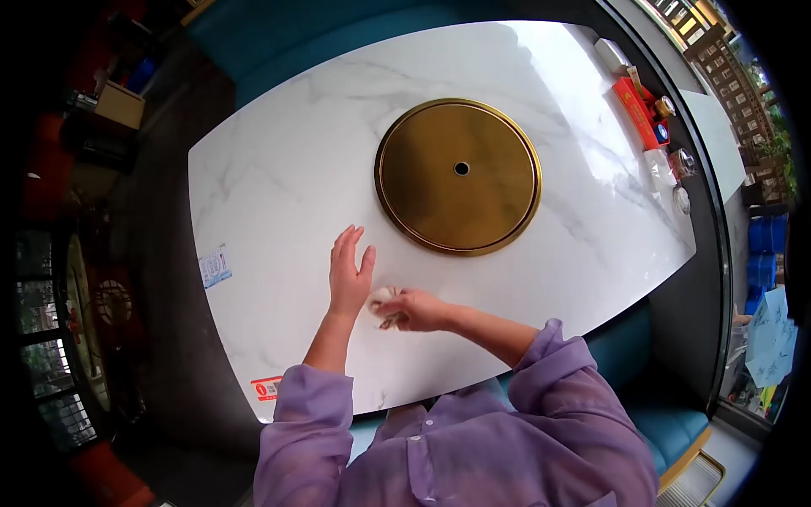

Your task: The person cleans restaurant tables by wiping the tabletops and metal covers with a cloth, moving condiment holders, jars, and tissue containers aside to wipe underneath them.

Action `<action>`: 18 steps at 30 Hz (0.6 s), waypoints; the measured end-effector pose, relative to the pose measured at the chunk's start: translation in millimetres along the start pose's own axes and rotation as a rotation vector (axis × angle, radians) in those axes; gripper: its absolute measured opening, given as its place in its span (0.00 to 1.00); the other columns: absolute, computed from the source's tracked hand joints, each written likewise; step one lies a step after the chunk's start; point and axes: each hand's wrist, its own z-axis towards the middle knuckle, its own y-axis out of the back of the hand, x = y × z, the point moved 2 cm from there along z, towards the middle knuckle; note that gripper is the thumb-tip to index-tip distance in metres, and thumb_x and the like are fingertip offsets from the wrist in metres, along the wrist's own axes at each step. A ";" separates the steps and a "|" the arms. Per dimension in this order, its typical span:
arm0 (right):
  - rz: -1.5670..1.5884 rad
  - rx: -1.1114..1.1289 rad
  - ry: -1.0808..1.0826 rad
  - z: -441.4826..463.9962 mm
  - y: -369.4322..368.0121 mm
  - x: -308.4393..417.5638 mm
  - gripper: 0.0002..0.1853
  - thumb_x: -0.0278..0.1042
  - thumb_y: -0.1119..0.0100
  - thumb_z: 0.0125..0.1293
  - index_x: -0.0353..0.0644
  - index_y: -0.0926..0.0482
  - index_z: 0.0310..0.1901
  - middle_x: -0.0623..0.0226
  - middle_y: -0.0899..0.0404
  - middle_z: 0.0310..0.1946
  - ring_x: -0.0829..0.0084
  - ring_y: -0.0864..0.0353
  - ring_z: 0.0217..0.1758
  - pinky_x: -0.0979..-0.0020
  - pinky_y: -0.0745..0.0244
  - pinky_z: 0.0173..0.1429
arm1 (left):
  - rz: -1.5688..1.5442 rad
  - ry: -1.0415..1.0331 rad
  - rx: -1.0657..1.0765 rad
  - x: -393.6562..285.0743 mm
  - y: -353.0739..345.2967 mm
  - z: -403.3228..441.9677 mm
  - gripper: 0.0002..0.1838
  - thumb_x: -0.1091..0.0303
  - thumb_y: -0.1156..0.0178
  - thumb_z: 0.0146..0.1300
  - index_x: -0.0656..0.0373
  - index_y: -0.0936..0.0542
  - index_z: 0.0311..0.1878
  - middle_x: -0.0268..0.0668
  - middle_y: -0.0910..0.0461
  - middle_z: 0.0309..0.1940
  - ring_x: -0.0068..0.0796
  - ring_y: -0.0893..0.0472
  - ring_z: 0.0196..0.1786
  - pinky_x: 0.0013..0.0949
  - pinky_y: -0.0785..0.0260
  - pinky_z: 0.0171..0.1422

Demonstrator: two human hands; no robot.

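My right hand point(422, 310) is closed around a crumpled whitish cloth or tissue point(383, 297), just above the near part of the marble-patterned table point(287, 186). Its exact kind is too small to make out. To its left, my left hand point(348, 275) is raised with the fingers stretched out and the thumb apart, and nothing is in it. The left wrist is close to the crumpled piece; whether they touch I cannot tell. Beyond both hands lies a round brass-coloured disc point(422, 177) with a small hole at its centre, set in the tabletop.
A red box point(635, 112), small jars point(681, 160) and a white packet point(659, 169) line the right edge by the window. Stickers mark the left edge point(214, 266) and near-left corner point(267, 388). Teal bench seats point(625, 346) flank the table.
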 end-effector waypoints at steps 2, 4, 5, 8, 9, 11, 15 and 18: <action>0.282 0.373 0.130 -28.7 -44.4 30.6 0.21 0.30 0.38 0.53 0.49 0.21 0.52 0.62 0.19 0.43 0.61 0.22 0.49 0.67 0.31 0.57 | -0.029 0.056 -0.070 7.8 18.7 3.2 0.19 0.63 0.47 0.67 0.62 0.28 0.57 0.44 0.30 0.59 0.42 0.32 0.62 0.40 0.39 0.65; 0.320 0.293 0.016 -32.8 -7.7 37.0 0.21 0.28 0.40 0.55 0.47 0.22 0.53 0.61 0.19 0.44 0.65 0.22 0.49 0.68 0.31 0.58 | -0.027 0.124 -0.083 15.1 37.9 0.5 0.17 0.65 0.47 0.67 0.62 0.28 0.56 0.43 0.29 0.57 0.40 0.31 0.62 0.39 0.38 0.64; 0.365 0.214 -0.100 -36.0 16.3 37.6 0.21 0.26 0.43 0.56 0.46 0.23 0.53 0.60 0.19 0.45 0.68 0.22 0.49 0.69 0.31 0.58 | -0.014 0.152 -0.073 17.5 46.3 -2.8 0.17 0.65 0.47 0.67 0.62 0.28 0.56 0.42 0.29 0.57 0.40 0.31 0.61 0.38 0.37 0.64; 0.464 -0.677 -0.160 -45.2 153.6 3.8 0.23 0.23 0.47 0.58 0.38 0.30 0.58 0.65 0.24 0.50 0.74 0.25 0.51 0.73 0.31 0.57 | -0.018 0.225 -0.089 19.8 57.6 -23.4 0.16 0.67 0.49 0.67 0.62 0.28 0.56 0.43 0.29 0.57 0.40 0.31 0.61 0.39 0.37 0.63; 0.299 -1.000 -0.160 -52.5 189.8 -27.7 0.23 0.24 0.48 0.59 0.39 0.30 0.58 0.63 0.23 0.52 0.71 0.24 0.52 0.72 0.30 0.58 | 0.006 0.251 -0.094 23.2 58.2 -31.6 0.16 0.67 0.49 0.67 0.62 0.28 0.56 0.43 0.29 0.57 0.41 0.31 0.61 0.39 0.36 0.63; -0.095 -1.325 -0.336 -68.7 243.6 -78.5 0.22 0.26 0.46 0.58 0.41 0.28 0.57 0.58 0.22 0.51 0.59 0.23 0.53 0.66 0.30 0.58 | 0.068 0.160 -0.026 23.6 39.5 -44.9 0.20 0.67 0.48 0.65 0.60 0.29 0.59 0.44 0.33 0.62 0.42 0.33 0.64 0.41 0.39 0.65; -0.527 -1.119 -0.349 -49.7 216.9 -75.6 0.24 0.25 0.43 0.51 0.46 0.25 0.54 0.63 0.21 0.47 0.59 0.25 0.47 0.63 0.30 0.56 | 0.243 -0.036 0.167 -21.9 -18.5 -21.9 0.23 0.61 0.52 0.68 0.59 0.34 0.64 0.43 0.40 0.68 0.45 0.39 0.68 0.45 0.47 0.70; -0.331 -0.541 -0.052 -32.0 116.0 -21.5 0.25 0.22 0.41 0.46 0.47 0.24 0.50 0.64 0.21 0.45 0.58 0.26 0.45 0.62 0.29 0.55 | 0.114 0.045 0.114 -7.5 -37.1 6.4 0.24 0.58 0.54 0.69 0.55 0.35 0.66 0.40 0.41 0.69 0.45 0.41 0.70 0.46 0.48 0.70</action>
